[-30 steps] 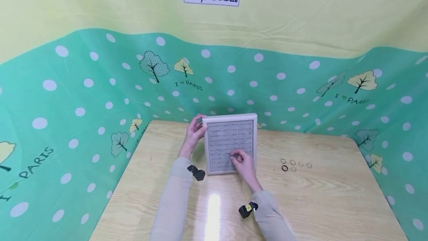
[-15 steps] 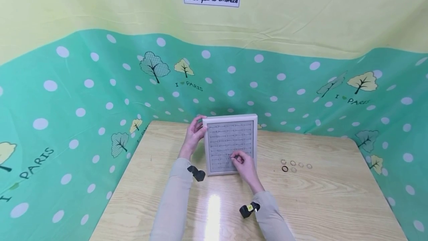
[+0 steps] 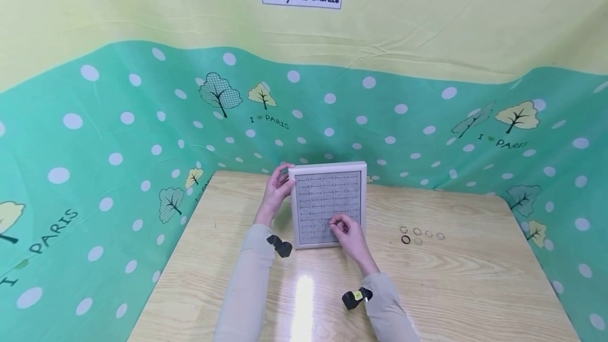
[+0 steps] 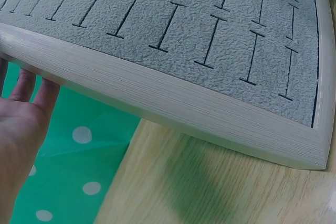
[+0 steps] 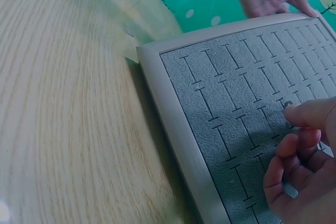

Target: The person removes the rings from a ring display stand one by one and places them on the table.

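A ring display board (image 3: 328,194) with a pale frame and rows of slits in grey foam stands tilted up on the table. At its upper left edge, my left hand (image 3: 275,189) grips the frame; in the left wrist view several fingers (image 4: 47,93) reach behind the frame's edge (image 4: 131,85). My right hand (image 3: 348,234) is at the lower right of the foam, thumb and forefinger pinched together. A small dark ring (image 5: 287,104) shows at those fingertips, right at a slit, mostly hidden by the thumb. The other fingers curl close over the foam.
On the wooden table (image 3: 475,278), several thin rings (image 3: 416,231) lie to the right of the board, with one thicker black ring (image 3: 406,239) among them. A green dotted cloth (image 3: 332,110) hangs behind the table and along its sides.
My right wrist has shifted slightly to the right, while its fingertips stay at nearly the same place on the foam. The left hand and the board hold still.
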Motion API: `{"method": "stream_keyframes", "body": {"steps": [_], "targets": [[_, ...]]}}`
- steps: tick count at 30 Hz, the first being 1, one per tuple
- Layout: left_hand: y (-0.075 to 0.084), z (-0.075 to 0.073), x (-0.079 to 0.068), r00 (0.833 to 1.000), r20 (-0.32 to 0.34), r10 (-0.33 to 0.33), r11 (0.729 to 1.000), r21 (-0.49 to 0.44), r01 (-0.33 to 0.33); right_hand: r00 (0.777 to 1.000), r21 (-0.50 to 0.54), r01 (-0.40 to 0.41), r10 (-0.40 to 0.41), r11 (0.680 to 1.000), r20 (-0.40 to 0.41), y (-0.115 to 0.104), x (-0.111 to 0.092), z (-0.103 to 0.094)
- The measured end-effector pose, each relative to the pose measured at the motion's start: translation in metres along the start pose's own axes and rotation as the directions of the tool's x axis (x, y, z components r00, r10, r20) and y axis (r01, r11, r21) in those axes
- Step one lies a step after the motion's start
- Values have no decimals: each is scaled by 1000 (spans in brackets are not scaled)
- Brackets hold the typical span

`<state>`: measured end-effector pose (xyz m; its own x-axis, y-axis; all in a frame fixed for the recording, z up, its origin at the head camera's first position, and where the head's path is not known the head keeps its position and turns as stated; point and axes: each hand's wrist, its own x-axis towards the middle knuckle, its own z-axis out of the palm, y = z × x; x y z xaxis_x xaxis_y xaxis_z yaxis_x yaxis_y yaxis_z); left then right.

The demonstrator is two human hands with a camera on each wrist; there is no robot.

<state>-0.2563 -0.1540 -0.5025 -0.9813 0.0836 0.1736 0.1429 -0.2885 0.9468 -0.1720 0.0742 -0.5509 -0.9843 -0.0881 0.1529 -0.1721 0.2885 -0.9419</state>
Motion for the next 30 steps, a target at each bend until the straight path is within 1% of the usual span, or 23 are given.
{"method": "stream_keyframes", "body": {"steps": [4, 7, 12, 18, 26, 30], "targets": [[4, 1, 0, 1000, 18, -19, 1000, -10, 19, 1000, -1, -12, 12, 1000, 22, -2, -1, -2], [11, 4, -3, 999, 28, -19, 1000, -4, 19, 999, 4, -24, 24, 1000, 35, -3, -3, -3], [23, 8, -9, 999, 34, -6, 1000, 25, 5, 1000, 26, -27, 26, 999, 17, -3, -5, -5], [23, 8, -9, 999, 33, -7, 1000, 10, 7, 1000, 13, -25, 25, 1000, -16, -3, -11, -8], [21, 7, -8, 999, 35, -9, 1000, 7, 9, 998, 9, -50, 51, 999, -46, -1, -17, -14], [23, 8, -9, 999, 39, -10, 1000, 10, 9, 997, 6, -24, 24, 1000, -74, 3, -19, -18]]}}
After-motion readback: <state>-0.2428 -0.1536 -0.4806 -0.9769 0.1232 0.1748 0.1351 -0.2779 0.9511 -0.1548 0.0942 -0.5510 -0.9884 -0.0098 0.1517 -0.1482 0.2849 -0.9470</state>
